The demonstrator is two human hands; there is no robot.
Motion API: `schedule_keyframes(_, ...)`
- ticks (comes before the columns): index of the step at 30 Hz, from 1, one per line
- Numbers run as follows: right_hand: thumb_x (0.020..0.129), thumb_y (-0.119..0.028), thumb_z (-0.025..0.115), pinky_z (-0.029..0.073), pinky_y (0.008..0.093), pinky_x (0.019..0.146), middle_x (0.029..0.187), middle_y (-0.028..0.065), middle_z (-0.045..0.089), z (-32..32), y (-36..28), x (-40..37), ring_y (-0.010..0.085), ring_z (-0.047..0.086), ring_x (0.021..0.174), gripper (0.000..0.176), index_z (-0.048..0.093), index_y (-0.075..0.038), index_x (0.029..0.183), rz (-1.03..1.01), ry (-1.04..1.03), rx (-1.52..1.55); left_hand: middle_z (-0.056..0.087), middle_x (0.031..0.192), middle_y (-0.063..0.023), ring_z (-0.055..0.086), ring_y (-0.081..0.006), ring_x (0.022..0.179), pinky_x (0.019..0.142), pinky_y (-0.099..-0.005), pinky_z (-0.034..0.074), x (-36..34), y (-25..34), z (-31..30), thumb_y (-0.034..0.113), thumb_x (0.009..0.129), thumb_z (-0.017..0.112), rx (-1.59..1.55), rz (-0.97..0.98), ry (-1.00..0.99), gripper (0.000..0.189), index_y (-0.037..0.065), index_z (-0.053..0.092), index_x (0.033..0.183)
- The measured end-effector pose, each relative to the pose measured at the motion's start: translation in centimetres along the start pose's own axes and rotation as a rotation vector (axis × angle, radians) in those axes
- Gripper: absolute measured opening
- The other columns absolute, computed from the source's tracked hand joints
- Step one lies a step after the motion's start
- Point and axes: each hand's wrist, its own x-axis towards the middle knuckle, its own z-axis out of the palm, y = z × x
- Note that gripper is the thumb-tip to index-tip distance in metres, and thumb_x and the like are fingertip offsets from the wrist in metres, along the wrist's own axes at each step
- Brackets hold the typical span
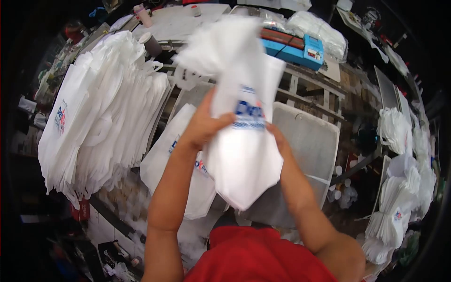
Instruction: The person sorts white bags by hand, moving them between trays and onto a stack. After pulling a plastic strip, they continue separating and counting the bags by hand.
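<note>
In the middle of the head view, a white fabric bag [246, 164] with blue and red print is held up in both my hands, its upper end smeared by motion. My left hand [206, 123] grips the bag's left side, thumb across the front near the print. On the opposite edge my right hand [278, 138] is closed, its fingers partly hidden behind the fabric. Below my left forearm lie more white printed bags [190, 195], partly covered by that arm. A grey flat board or tray [310, 141] lies to the right, under and beyond my right hand.
Tall rows of white bags [108, 108] stand at the left. More bag bundles [394, 202] are stacked at the right. Toward the back are a blue machine [312, 54], a plastic-wrapped pack [319, 30], a dark cup [150, 44] and a pink bottle [143, 15]. Wooden slats [314, 84] show behind the board.
</note>
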Motion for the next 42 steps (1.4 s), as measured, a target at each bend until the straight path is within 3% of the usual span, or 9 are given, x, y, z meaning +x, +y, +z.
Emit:
schedule_keyframes(12,0.084,-0.018,0.077,0.058,0.0450,0.094,0.128,0.0232,0.064,-0.5,6.0,-23.3,0.0346,0.069,0.109,0.071,0.045,0.006,0.143,-0.541,-0.072,-0.073,0.067,0.123,-0.0263,0.064,-0.0378,0.117,0.102,-0.0397,0.050,-1.5,11.8,30.6,0.022,0.074,0.070,0.340,0.240,-0.997,0.073,0.000,0.053,0.141)
schedule_keyframes(18,0.083,-0.017,0.077,0.057,0.0445,0.095,0.130,0.0223,0.062,0.9,7.3,-32.6,0.0339,0.068,0.111,0.074,0.042,0.005,0.145,-0.886,0.012,-0.328,0.066,0.124,-0.0266,0.067,-0.0360,0.113,0.095,-0.0393,0.056,-3.2,16.1,38.4,0.025,0.072,0.075,0.276,0.232,-1.197,0.071,-0.004,0.057,0.134)
schedule_keyframes(20,0.083,-0.017,0.078,0.057,0.0443,0.096,0.131,0.0220,0.062,1.5,7.5,-34.7,0.0336,0.067,0.112,0.075,0.041,0.005,0.145,-0.981,0.030,-0.396,0.069,0.121,-0.0233,0.069,-0.0339,0.107,0.092,-0.0390,0.057,-2.9,15.7,38.6,0.023,0.071,0.077,0.128,0.264,-1.085,0.071,-0.004,0.057,0.133)
schedule_keyframes(22,0.083,-0.017,0.078,0.056,0.0442,0.096,0.131,0.0217,0.061,1.7,7.4,-36.5,0.0334,0.067,0.113,0.077,0.040,0.005,0.146,-1.059,0.059,-0.460,0.069,0.120,-0.0133,0.068,-0.0206,0.105,0.090,-0.0343,0.055,-1.8,13.9,36.5,0.030,0.075,0.080,-0.141,0.112,-1.125,0.077,0.000,0.053,0.141)
schedule_keyframes(26,0.083,-0.016,0.078,0.056,0.0438,0.097,0.132,0.0211,0.060,-0.2,5.9,-39.1,0.0329,0.066,0.114,0.079,0.038,0.005,0.147,-1.139,0.198,-0.547,0.059,0.134,-0.0165,0.061,-0.0248,0.119,0.105,-0.0357,0.047,-1.1,5.3,28.8,0.027,0.072,0.083,-0.319,-0.035,-0.783,0.099,-0.002,0.036,0.153)
schedule_keyframes(30,0.082,-0.014,0.080,0.055,0.0406,0.096,0.132,0.0197,0.059,-14.6,4.4,-37.6,0.0278,0.063,0.114,0.082,0.035,0.001,0.148,-0.932,0.712,-0.719,0.064,0.128,-0.0171,0.065,-0.0258,0.113,0.097,-0.0366,0.053,-4.7,-16.2,19.1,0.014,0.082,0.075,-0.505,-0.486,-0.455,0.071,-0.003,0.045,0.143)
schedule_keyframes(32,0.080,-0.012,0.079,0.052,0.0389,0.096,0.133,0.0188,0.056,-19.8,5.8,-33.9,0.0271,0.059,0.116,0.084,0.033,-0.001,0.149,-0.628,1.075,-0.794,0.064,0.127,-0.0191,0.066,-0.0267,0.111,0.094,-0.0363,0.055,-7.1,-26.8,16.2,0.012,0.086,0.074,-0.114,-0.693,-0.165,0.066,-0.003,0.045,0.143)
schedule_keyframes(36,0.080,-0.016,0.079,0.051,0.0385,0.099,0.137,0.0212,0.054,-21.4,5.6,-32.1,0.0294,0.058,0.119,0.088,0.032,-0.001,0.153,-0.546,1.206,-0.736,0.064,0.127,-0.0212,0.067,-0.0284,0.110,0.093,-0.0370,0.054,-9.5,-28.8,16.6,0.018,0.088,0.074,-0.009,-0.685,-0.006,0.067,-0.004,0.044,0.144)
schedule_keyframes(42,0.082,-0.027,0.084,0.050,0.0389,0.103,0.142,0.0249,0.055,-21.6,6.4,-30.9,0.0296,0.057,0.127,0.092,0.035,0.000,0.155,-0.625,1.255,-0.907,0.066,0.125,-0.0221,0.066,-0.0277,0.110,0.093,-0.0361,0.053,-9.1,-24.4,18.0,0.038,0.092,0.076,0.453,-0.340,0.103,0.071,-0.005,0.049,0.142)
